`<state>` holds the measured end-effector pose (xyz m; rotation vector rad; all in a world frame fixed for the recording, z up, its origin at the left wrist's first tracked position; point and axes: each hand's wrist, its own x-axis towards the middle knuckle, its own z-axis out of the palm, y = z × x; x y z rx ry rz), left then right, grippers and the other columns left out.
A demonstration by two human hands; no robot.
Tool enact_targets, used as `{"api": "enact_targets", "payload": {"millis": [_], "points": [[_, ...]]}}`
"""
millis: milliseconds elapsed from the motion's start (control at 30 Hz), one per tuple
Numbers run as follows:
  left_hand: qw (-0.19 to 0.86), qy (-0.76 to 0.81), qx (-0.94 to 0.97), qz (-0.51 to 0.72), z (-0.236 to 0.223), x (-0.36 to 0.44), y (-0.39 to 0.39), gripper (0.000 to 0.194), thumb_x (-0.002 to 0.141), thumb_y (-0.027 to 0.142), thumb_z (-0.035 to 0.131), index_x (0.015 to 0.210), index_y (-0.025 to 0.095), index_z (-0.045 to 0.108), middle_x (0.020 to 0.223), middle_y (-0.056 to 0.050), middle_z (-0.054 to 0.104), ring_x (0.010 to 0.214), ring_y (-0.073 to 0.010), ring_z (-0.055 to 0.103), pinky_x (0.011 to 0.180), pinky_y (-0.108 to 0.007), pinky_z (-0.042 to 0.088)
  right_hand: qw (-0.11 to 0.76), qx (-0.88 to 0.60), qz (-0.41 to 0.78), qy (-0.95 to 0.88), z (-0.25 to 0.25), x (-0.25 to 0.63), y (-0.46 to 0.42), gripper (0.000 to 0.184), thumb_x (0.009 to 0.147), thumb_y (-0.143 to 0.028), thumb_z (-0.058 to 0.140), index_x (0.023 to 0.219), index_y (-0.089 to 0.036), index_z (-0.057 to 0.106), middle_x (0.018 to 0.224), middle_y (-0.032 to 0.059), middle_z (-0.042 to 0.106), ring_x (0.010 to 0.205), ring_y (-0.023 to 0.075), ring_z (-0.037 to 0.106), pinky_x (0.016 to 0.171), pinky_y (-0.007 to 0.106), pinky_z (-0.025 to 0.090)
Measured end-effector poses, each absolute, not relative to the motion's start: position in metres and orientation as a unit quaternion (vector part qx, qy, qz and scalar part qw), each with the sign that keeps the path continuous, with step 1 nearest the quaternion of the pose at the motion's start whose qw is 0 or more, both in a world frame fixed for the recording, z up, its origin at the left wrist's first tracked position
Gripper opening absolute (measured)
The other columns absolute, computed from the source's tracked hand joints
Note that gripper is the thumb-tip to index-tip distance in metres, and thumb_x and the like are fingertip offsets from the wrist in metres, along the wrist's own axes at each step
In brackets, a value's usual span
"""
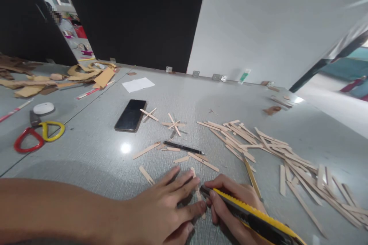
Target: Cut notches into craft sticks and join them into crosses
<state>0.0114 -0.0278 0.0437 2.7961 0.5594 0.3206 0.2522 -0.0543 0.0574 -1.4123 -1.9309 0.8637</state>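
My left hand (156, 208) lies flat with its fingers spread, pressing a wooden craft stick (199, 196) against the table. In my right hand (237, 188) is a yellow and black utility knife (254, 216), its front end at that stick; the blade is too small to make out. Beyond my fingers are a black pen (184, 147), several cut or notched sticks (204, 162) and two small assemblies of crossed sticks (174, 124). A pencil (251, 176) lies just past my right hand.
A loose pile of craft sticks (299, 168) spreads over the right side. A phone (130, 115), scissors (53, 131), a white oval case (43, 108) and cardboard scraps (86, 72) lie to the left. White paper (138, 84) rests near the upright panels (138, 19) at the back.
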Motion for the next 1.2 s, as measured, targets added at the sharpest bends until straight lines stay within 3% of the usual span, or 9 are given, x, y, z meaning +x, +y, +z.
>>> {"api": "enact_targets", "payload": {"millis": [233, 433, 667, 867, 1033, 1200], "points": [[0.139, 0.191, 0.961, 0.143, 0.040, 0.012, -0.028, 0.053, 0.106, 0.032, 0.052, 0.156, 0.016, 0.050, 0.162, -0.024, 0.045, 0.153, -0.0407, 0.041, 0.125, -0.061, 0.033, 0.304, -0.543, 0.270, -0.735, 0.057, 0.249, -0.058, 0.018, 0.105, -0.038, 0.057, 0.095, -0.028, 0.069, 0.060, -0.0019, 0.071, 0.049, 0.0157, 0.064, 0.051, 0.026, 0.049], [0.126, 0.182, 0.963, 0.156, 0.041, 0.012, -0.027, 0.051, 0.105, 0.036, 0.053, 0.154, 0.020, 0.052, 0.160, -0.021, 0.048, 0.151, -0.0402, 0.044, 0.125, -0.056, 0.036, 0.302, -0.514, 0.204, -0.777, 0.053, 0.250, -0.055, 0.010, 0.104, -0.030, 0.057, 0.100, -0.028, 0.066, 0.071, -0.0009, 0.074, 0.057, 0.0162, 0.070, 0.057, 0.026, 0.052], [0.100, 0.175, 0.969, 0.143, 0.044, 0.012, -0.026, 0.058, 0.108, 0.041, 0.047, 0.162, 0.020, 0.040, 0.149, -0.019, 0.054, 0.147, -0.0361, 0.044, 0.126, -0.053, 0.032, 0.278, -0.466, 0.203, -0.815, 0.045, 0.253, -0.052, 0.012, 0.107, -0.025, 0.050, 0.108, -0.026, 0.061, 0.067, -0.0060, 0.068, 0.049, 0.0115, 0.064, 0.053, 0.022, 0.049], [0.103, 0.186, 0.967, 0.139, 0.047, 0.013, -0.026, 0.049, 0.110, 0.042, 0.041, 0.153, 0.021, 0.052, 0.143, -0.019, 0.056, 0.143, -0.0341, 0.046, 0.127, -0.050, 0.031, 0.262, -0.472, 0.196, -0.818, 0.049, 0.252, -0.047, 0.010, 0.107, -0.026, 0.050, 0.105, -0.025, 0.060, 0.072, -0.0021, 0.074, 0.060, 0.0152, 0.073, 0.056, 0.023, 0.052], [0.117, 0.195, 0.964, 0.138, 0.046, 0.011, -0.025, 0.053, 0.110, 0.047, 0.042, 0.159, 0.028, 0.046, 0.156, -0.019, 0.046, 0.152, -0.0380, 0.040, 0.128, -0.055, 0.029, 0.269, -0.475, 0.190, -0.816, 0.052, 0.251, -0.045, 0.012, 0.107, -0.028, 0.050, 0.102, -0.025, 0.061, 0.076, 0.0004, 0.077, 0.062, 0.0164, 0.074, 0.058, 0.025, 0.053], [0.157, 0.181, 0.964, 0.118, 0.048, 0.010, -0.020, 0.059, 0.109, 0.043, 0.046, 0.164, 0.027, 0.037, 0.168, -0.022, 0.032, 0.159, -0.0421, 0.025, 0.130, -0.060, 0.021, 0.305, -0.486, 0.203, -0.794, 0.047, 0.252, -0.049, 0.014, 0.106, -0.033, 0.055, 0.111, -0.026, 0.066, 0.084, 0.0010, 0.081, 0.067, 0.0168, 0.076, 0.058, 0.024, 0.055]]}}
